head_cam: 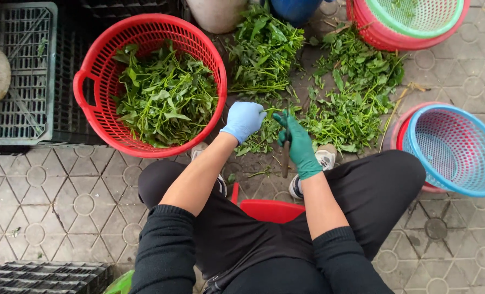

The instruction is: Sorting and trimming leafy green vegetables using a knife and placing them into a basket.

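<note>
The left hand [244, 121], in a light blue glove, is clenched around the end of a leafy green stem [268, 110] that runs right toward the other hand. The right hand [297, 144], in a dark green glove, grasps a small knife [285, 160] with a brown handle, which points down toward the person's knees; its fingertips meet the same stem. Both hands hover just above a loose pile of leafy greens [351, 103] spread on the paved floor [63, 201], with a second heap of greens [264, 51] just beyond, farther away. To the left of the hands stands a red basket [93, 73] filled with picked leaves. At the right edge sits a blue basket [460, 149] nested in a pink one, and at the far right a green basket [416, 16] is stacked in red ones. Grey plastic crates [19, 76] lie at far left. A red stool [272, 209] shows between the person's legs
</note>
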